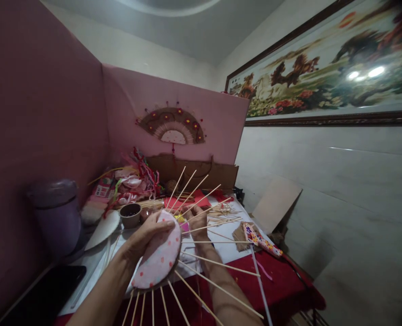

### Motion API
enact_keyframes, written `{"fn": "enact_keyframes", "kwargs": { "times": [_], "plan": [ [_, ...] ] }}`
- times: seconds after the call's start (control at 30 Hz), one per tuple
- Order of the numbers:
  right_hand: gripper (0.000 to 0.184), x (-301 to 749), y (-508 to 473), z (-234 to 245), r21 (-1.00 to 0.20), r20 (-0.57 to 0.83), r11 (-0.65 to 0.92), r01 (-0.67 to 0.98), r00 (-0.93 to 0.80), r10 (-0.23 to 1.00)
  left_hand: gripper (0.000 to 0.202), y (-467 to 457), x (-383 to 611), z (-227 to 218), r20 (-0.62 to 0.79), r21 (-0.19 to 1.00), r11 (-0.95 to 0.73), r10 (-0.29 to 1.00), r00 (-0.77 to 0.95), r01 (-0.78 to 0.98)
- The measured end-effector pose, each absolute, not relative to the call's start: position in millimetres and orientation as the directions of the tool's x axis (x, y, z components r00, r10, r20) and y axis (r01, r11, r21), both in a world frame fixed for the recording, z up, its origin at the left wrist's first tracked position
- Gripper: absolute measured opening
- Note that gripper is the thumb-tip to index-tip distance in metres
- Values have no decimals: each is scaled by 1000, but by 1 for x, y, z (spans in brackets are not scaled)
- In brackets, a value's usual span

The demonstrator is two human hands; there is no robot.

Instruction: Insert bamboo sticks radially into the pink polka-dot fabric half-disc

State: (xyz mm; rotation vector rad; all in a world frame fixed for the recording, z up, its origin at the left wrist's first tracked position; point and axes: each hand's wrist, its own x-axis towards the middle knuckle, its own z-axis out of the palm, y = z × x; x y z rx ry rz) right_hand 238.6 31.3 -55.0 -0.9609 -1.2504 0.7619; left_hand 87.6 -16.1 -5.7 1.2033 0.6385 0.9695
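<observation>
My left hand [145,236] grips the upper edge of a round disc covered in pink dotted fabric [158,258], with several thin wooden sticks [217,264] radiating from its rim like spokes. The disc is held up, tilted, above the table. Behind the sticks my right hand [198,221] reaches forward, fingers curled near the disc's far edge; what it holds is hidden by the disc and sticks. A small yellow and pink bit [183,222] shows between the two hands.
The red-covered table [282,280] carries white paper, a pile of loose sticks [223,212], a floral strip [262,241], a brown cup [130,215], a white plate [103,228], ribbon heap and purple jar [56,215]. Pink boards with a fan decoration stand behind.
</observation>
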Motion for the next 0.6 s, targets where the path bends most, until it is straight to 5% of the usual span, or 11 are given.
{"fn": "enact_keyframes", "kwargs": {
  "times": [0.27,0.6],
  "plan": [
    [23,235,20,-48,-862,506,489,134,298,810,20,-17,83,-11,10,937,151,889,457,-315],
    [20,237,11,-42,-864,489,434,254,223,843,18,-16,86,-17,21,896,240,819,574,-374]
  ]
}}
